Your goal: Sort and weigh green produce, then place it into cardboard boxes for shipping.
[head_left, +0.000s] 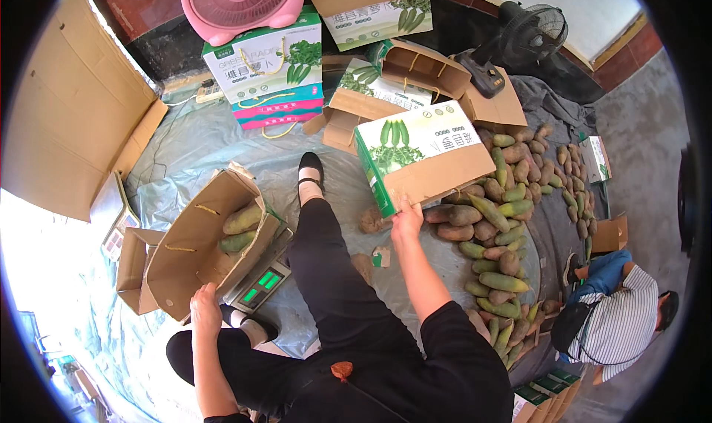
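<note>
Gripping a white-and-green printed carton (423,160), underside plain brown, right hand (406,219)

Right hand (406,221) gripping printed carton (423,160); left hand (205,309) on open box (199,249) atop scale (261,281).

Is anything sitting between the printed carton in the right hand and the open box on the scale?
Yes. The person's own outstretched leg lies between the printed carton, held at its lower edge by the right hand, and the open box on the scale. The left hand rests on that box's near edge.
</note>
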`<state>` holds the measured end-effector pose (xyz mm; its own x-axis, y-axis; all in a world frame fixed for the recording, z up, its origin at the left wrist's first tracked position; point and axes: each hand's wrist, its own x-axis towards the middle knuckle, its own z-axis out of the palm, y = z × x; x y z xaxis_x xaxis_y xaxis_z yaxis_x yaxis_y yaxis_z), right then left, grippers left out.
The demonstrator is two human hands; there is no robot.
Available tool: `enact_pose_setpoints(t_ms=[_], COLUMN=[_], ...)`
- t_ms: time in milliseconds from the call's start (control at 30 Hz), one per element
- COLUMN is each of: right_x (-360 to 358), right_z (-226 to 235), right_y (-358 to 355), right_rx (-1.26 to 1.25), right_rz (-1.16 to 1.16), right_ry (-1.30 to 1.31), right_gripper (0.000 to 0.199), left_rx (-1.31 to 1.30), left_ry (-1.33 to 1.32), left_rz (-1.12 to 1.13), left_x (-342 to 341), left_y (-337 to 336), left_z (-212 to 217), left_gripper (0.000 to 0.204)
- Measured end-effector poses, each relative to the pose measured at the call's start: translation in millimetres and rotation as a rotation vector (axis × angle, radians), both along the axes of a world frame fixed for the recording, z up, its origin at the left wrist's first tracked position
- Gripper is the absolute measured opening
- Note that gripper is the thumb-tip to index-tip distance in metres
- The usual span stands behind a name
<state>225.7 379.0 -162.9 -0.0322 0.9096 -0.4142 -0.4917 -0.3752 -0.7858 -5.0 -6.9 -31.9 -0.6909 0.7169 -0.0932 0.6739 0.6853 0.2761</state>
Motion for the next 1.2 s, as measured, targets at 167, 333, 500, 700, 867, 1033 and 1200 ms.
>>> enact_pose_setpoints(t_ms=[167, 333, 500, 700, 867, 1033, 1200], right_x=[7.0, 16.8, 28.6, 52.7, 67.7, 39.6, -53.4], right_z=[10.4, 14.3, 15.7, -9.5, 15.4, 84.7, 87.0], right_y=[-4.7, -15.7, -27.3, -4.2, 42.2, 95.7, 171.7], right_rx=[0.031, 0.053, 0.124, 0.058, 0.159, 0.596, 0.451], right_rz=[-0.098, -0.11, -0.077, 0.062, 0.82, 0.917, 0.798], right_ry=[0.023, 0.0, -0.11, -0.265, -1.347, -1.53, -0.944], right_gripper=[0.024, 0.025, 0.022, 0.022, 0.036, 0.035, 0.021], left_rx=[0.026, 0.034, 0.054, 0.036, 0.018, 0.008, -0.035], left_ry=[0.0, -0.022, -0.052, -0.039, -0.057, -0.024, 0.0], left_rz=[-0.012, -0.023, -0.037, -0.048, -0.036, -0.055, -0.034], left_x=[-1.9, -0.2, -1.0, -2.6, -7.2, -5.9, -5.1], left_y=[1.6, -4.2, -9.5, -5.2, -7.0, -0.8, -0.8], left_z=[3.1, 3.9, 0.2, 7.4, 0.3, 6.4, 7.1], left_gripper=[0.008, 0.011, 0.014, 0.017, 0.014, 0.007, 0.009])
